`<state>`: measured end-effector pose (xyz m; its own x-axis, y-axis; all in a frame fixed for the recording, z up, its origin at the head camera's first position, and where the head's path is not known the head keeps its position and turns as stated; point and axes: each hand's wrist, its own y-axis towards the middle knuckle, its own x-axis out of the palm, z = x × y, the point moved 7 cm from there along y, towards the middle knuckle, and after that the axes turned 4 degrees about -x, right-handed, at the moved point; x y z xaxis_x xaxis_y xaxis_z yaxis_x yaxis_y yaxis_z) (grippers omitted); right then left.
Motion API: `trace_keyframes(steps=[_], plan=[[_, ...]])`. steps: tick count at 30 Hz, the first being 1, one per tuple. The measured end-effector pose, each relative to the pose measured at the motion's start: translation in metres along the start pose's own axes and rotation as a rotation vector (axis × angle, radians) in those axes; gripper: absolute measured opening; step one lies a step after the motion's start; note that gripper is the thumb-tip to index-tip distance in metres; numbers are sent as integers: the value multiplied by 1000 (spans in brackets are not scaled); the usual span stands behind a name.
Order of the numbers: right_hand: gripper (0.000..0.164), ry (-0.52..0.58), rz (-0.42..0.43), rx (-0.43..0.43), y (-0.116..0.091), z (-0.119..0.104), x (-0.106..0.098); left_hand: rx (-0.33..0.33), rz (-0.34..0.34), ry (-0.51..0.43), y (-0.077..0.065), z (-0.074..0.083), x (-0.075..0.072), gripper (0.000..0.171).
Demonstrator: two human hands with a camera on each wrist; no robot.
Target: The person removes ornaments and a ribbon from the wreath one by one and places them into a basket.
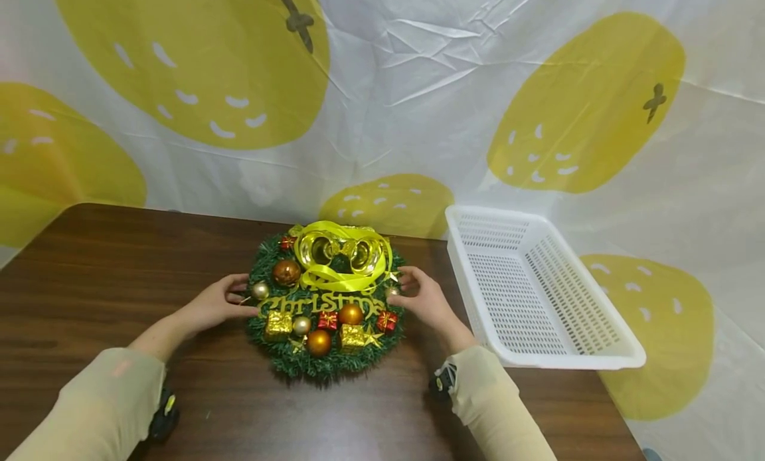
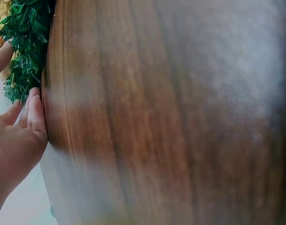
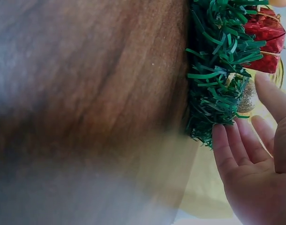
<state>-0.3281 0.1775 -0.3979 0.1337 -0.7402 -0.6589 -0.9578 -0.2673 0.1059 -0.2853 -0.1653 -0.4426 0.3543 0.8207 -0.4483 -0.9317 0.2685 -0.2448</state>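
A green Christmas wreath [image 1: 325, 368] lies on the table, decorated with gold and orange balls, small red and gold gift boxes, gold lettering, two gold bells [image 1: 361, 256] and a yellow ribbon [image 1: 340, 281]. At its left rim is my left hand [image 1: 212, 305], thumb and fingers spread apart. The left wrist view shows these fingers [image 2: 36, 112] straight, tips right at the green edge. My right hand [image 1: 427, 301] stands at the opposite rim, its thumb beside a small gold ball [image 3: 248, 97]. Its fingers are nearly straight, with their tips at the tinsel.
A white plastic basket [image 1: 472, 295] with slotted sides stands to the right of the wreath. Dark brown wood forms the table top [image 1: 143, 262]. Behind it hangs a white cloth [image 1: 406, 109] with large yellow fruit prints.
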Motion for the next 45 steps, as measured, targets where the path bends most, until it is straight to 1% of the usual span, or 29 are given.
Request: trace_keyframes(steps=[6,10,15,24,28,31,36,42,45], plan=[[43,-20,12,-31,1,3,1,3,23,10,1,1,1,90],[34,-22,5,-11,1,5,1,6,27,12,1,2,1,90],[29,-19,-11,9,2,7,3,3,26,10,-1,4,1,91],[29,-17,0,11,3,6,0,4,27,14,0,4,1,91],[29,-1,30,26,3,5,-5,5,28,18,-1,5,1,91],[29,16,55,46,4,5,-8,4,30,21,-1,4,1,91],[29,40,76,53,5,4,-11,1,32,20,-1,4,1,92],[32,100,83,86,4,2,-16,2,29,17,0,3,1,91],[33,112,82,90,5,0,-18,2,29,18,0,3,1,91]])
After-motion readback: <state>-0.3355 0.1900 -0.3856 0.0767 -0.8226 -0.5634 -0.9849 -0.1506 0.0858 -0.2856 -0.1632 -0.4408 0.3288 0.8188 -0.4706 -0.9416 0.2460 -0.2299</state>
